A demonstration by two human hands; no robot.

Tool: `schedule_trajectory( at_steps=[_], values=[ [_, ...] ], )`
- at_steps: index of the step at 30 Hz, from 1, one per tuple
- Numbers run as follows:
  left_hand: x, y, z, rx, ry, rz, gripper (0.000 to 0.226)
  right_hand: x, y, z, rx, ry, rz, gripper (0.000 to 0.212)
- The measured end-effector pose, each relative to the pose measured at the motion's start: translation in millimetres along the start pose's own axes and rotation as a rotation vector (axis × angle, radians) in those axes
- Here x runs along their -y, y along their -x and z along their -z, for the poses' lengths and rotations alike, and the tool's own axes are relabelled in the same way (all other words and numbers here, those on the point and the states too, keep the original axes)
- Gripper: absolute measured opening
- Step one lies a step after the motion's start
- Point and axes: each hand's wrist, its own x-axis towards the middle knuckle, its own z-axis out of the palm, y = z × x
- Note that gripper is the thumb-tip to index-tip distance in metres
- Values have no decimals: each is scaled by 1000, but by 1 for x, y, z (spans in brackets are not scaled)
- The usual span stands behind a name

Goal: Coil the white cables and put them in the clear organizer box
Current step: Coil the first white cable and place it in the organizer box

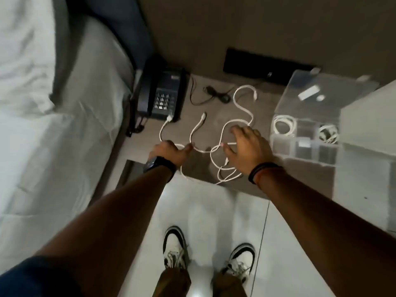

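White cables (222, 127) lie tangled on the grey-brown bedside table (192, 116), between a dark telephone (162, 95) and the clear organizer box (308, 133). Left hand (169, 154): thumb and forefinger pinched on one cable. Right hand (246, 146): fingers spread, resting over the tangle. Two coiled white cables (285, 126) occupy separate box compartments; the lid stands open.

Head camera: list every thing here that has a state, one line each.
Organizer box: lid open, tilted back.
Coiled cables: two already lie in separate compartments.
Loose white cables: uncoiled, sprawled on the table.
Left hand: pinching a cable.
Right hand: fingers spread over the cables; grip unclear.
Phone: handset on its cradle.
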Motion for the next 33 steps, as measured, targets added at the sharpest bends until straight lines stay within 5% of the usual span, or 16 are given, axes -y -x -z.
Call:
schedule_trajectory(
  at_steps=[3,6,11,17,21,25,28,33],
  values=[
    [8,-25,-30,-29,113,220,96,-4,-14,-45,-16,11,30,37],
    [14,-43,-48,-59,250,381,88,-5,-21,-74,21,-13,58,31],
    [20,-74,-58,-57,455,434,49,4,-29,-90,-18,-34,112,29],
    [16,-82,-52,-78,509,471,44,16,-36,-83,10,7,172,32],
    [10,-64,-46,-126,57,-20,30,12,-46,-72,-39,-33,168,40],
    [7,-43,-35,-205,109,-617,14,7,-58,-58,-89,19,170,66],
    [-3,-35,-21,-154,111,-828,14,3,-67,-44,-50,95,209,81],
    [-24,-29,1,-160,147,-924,14,-13,-66,-27,-48,59,336,31]
  ],
)
